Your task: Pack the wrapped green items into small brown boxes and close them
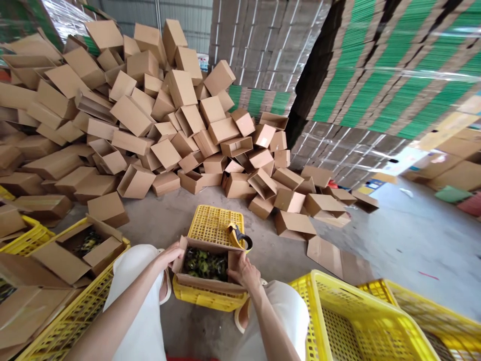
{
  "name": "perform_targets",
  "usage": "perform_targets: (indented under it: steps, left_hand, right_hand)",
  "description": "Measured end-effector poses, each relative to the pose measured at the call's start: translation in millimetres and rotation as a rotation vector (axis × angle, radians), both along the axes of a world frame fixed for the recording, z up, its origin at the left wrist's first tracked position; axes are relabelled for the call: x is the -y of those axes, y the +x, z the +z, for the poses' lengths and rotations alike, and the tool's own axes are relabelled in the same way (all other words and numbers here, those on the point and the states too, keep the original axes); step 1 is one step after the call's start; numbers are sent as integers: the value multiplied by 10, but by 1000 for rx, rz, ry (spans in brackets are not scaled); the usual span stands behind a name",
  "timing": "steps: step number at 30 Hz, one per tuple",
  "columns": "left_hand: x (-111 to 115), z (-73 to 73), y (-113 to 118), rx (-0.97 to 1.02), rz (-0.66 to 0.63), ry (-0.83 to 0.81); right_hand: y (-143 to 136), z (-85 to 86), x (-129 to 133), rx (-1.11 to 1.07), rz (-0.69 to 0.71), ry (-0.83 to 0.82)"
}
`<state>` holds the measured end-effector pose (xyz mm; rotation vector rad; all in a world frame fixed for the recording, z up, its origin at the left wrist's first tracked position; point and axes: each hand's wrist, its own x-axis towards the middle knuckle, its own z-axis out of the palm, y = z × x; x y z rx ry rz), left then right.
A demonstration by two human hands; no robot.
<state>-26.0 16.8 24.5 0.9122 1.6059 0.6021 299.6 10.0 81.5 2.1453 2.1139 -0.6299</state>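
An open cardboard box (210, 286) stands between my knees on a yellow plastic crate (210, 299). Inside it lie dark green items (206, 262) that look wrapped in shiny plastic; their kind is unclear. The fingers of my left hand (173, 254) grip the box's left end. At the right end, my right hand (246, 273) holds the side and flap, its thumb on the inner face. Just beyond the box, a yellow and black tape dispenser (239, 237) rests at the right edge of the upturned-looking yellow crate surface.
A large heap of empty cardboard boxes (150, 115) fills the floor ahead. On my left, a filled open box (84, 245) sits in a yellow crate (75, 296). To my right stand yellow crates (319, 301). Strapped stacks of flattened cardboard (376, 65) rise behind.
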Motion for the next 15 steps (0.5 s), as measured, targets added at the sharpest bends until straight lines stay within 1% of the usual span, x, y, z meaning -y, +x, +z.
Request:
perform_targets:
  steps: [2,4,7,8,10,12,15]
  left_hand:
    - [7,-11,-21,46,-3,27]
    - [15,-19,-35,72,2,57]
    - [28,-12,-42,70,20,102]
    - [29,-2,-43,73,24,110]
    - [20,23,-43,64,19,103]
    - [-2,49,-42,12,8,88]
    - [-40,75,-29,-63,14,97]
  right_hand:
    - [-23,48,36,4,-14,28]
    - [27,68,65,-25,-51,74]
    - [241,33,59,-139,-129,166]
    - [329,8,41,-195,-133,197]
    - [486,-55,-9,-316,-82,243]
    - [587,-119,-60,-409,-23,265]
    - [647,-193,-107,-460,13,204]
